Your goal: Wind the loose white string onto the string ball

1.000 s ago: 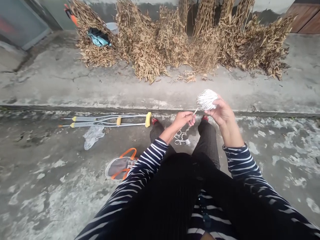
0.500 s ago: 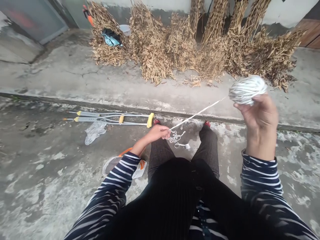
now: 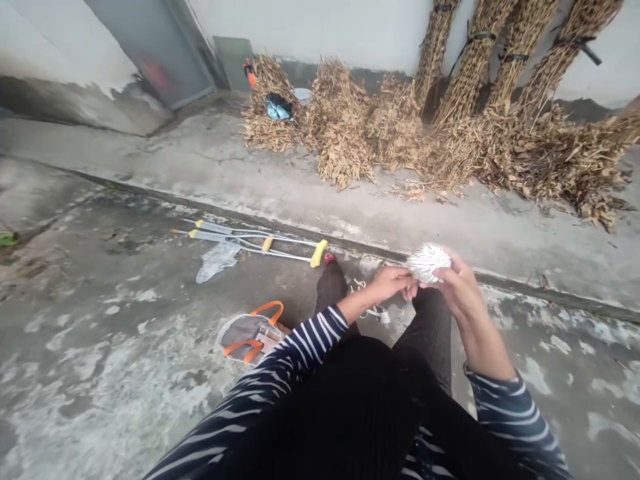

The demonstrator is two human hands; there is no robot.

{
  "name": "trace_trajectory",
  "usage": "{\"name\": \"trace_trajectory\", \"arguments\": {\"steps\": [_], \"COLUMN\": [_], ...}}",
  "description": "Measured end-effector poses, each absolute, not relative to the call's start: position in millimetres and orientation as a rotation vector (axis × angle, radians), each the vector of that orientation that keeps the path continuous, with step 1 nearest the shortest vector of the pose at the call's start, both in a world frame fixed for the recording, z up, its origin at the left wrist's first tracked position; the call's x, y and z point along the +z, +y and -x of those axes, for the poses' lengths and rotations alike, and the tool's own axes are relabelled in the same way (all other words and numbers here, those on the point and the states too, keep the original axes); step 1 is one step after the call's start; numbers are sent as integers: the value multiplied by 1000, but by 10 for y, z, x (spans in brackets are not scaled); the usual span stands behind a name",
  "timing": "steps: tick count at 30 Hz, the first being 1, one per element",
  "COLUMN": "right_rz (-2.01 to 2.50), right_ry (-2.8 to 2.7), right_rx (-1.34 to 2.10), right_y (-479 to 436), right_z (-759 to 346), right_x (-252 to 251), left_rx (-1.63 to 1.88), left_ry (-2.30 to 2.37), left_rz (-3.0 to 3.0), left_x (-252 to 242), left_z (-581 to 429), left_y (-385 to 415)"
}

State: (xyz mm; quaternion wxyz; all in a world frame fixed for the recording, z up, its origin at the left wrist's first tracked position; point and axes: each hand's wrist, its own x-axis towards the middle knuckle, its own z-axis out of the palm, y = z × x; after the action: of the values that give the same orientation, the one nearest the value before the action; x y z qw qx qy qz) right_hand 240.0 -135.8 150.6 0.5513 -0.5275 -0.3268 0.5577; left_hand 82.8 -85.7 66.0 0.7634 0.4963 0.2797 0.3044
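A wound ball of white cord (image 3: pixel 429 263) is gripped in my right hand (image 3: pixel 463 288), with the thumb across its near side. My left hand (image 3: pixel 391 283) is right up against the ball's left side, its fingers pinched together on the cord; the strand between the hands is hidden. Below and between my legs, loose loops of the cord (image 3: pixel 373 311) show, with a small white bundle (image 3: pixel 385 317) at their end.
Aluminium crutches (image 3: pixel 260 241) with yellow pads lie left of my feet, beside a clear plastic bag (image 3: pixel 217 260). An orange-handled bag (image 3: pixel 245 339) stands at my left. Beyond a low concrete step (image 3: pixel 350 210), dried plant bundles (image 3: pixel 345 133) lean along the wall.
The stretched strand between my hands has gone. My right hand has brought the ball down and left, and my left hand has moved right to meet it. The view has shifted too.
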Motion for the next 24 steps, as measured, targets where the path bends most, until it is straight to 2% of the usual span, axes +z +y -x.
{"name": "trace_trajectory", "arguments": {"steps": [7,12,18,24], "right_rz": [1103,1058,1107,989], "right_ry": [-473,-568,-743,-762], "right_rx": [1535,1324,1130,994], "right_y": [-1273,-1171,-1167,-1246], "right_z": [-2633,-2914,-3269,-3104], "right_x": [1304,1734,2371,2487], "left_rx": [568,471,559,470], "left_ry": [772,930,1131,1298], "left_rz": [-1102,-1163,-1330,-1568], "left_x": [440,282,289,289], "left_z": [-366,-27,542,491], "left_y": [-1094,-1053,-642,-169]}}
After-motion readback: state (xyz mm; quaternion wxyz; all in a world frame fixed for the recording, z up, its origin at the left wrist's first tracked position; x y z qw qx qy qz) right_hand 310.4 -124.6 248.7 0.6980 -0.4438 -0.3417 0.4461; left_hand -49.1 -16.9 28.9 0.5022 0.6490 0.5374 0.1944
